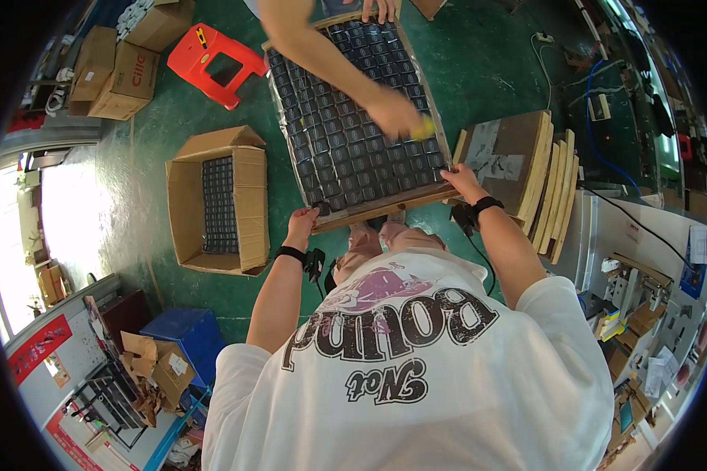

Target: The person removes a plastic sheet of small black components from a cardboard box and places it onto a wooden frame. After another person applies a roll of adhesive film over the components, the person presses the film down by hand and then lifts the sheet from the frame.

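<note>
A wooden-framed tray (393,202) full of rows of small black wrapped pieces (346,133) is in front of me. My left hand (300,225) is closed on its near left corner, the fingertips beside a black piece at the edge. At the near right corner, my right hand (465,182) grips the frame. Both wrists wear black straps. From the far side, another person's hand (397,114) reaches over the tray, blurred, with something small and yellow (423,129) in it. That person's other hand (379,9) rests at the far edge.
To the left stands an open cardboard box (253,208) with more black pieces inside. A red plastic stool (251,61) with a small yellow tool on top is beyond it. Wooden-framed boards (538,169) are stacked at the right. A blue bin (184,334) stands at the lower left.
</note>
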A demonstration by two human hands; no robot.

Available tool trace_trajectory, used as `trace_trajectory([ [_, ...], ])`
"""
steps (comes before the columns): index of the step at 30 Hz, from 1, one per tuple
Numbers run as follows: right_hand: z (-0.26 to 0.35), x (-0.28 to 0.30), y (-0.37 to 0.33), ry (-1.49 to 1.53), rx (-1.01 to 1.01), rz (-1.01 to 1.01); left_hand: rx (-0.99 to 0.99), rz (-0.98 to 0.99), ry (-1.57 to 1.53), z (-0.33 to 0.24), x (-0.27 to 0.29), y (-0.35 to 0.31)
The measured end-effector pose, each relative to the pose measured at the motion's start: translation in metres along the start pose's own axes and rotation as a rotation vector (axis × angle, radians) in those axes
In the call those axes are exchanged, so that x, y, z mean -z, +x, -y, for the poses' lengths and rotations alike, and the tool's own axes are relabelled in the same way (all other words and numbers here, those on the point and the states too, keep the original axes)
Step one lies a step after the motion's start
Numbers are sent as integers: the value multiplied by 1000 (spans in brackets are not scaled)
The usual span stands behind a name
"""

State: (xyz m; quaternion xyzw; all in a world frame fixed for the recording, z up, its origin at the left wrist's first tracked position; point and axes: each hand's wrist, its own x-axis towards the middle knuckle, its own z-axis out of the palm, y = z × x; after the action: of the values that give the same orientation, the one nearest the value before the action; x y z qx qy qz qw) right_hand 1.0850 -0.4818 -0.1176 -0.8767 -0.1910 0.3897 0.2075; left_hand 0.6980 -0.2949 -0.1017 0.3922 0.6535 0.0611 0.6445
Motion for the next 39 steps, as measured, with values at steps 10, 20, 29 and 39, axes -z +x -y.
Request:
trace_trajectory([
  [10, -2, 0, -1, 31, 10, 4, -14, 94, 33, 3, 7, 8],
  [20, -10, -1, 6, -61, 49, 49, 65, 64, 52, -7, 5, -2],
  [29, -2, 4, 1, -3, 24, 65, 75, 57, 54, -9, 6, 3],
  [39, -6, 1, 2, 59, 15, 55, 43, 51, 20, -8, 6, 4],
])
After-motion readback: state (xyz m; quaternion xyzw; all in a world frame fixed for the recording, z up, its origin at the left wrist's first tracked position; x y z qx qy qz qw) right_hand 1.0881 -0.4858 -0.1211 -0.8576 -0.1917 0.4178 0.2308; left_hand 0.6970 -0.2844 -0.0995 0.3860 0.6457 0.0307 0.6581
